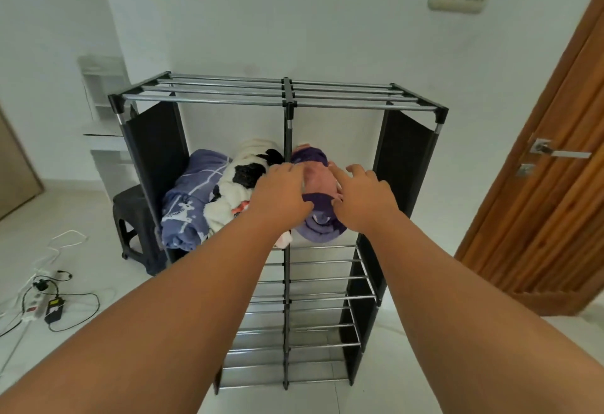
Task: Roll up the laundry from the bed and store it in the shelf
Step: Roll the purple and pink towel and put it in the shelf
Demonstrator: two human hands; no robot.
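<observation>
Fingers spread, both hands (322, 199) pressing the purple-pink roll (318, 184) onto the shelf (330, 261); likely to unroll or slip between 2 bars if released loosely.

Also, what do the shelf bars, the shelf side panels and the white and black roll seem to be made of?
Shelf bars: probably metal tubing with a polished finish, since they shine grey with bright highlights.
Side panels: seemingly thin black fabric, matte, sagging slightly at the top edge.
White and black roll: likely fleece or plush, with a fuzzy, tufted surface.
</observation>
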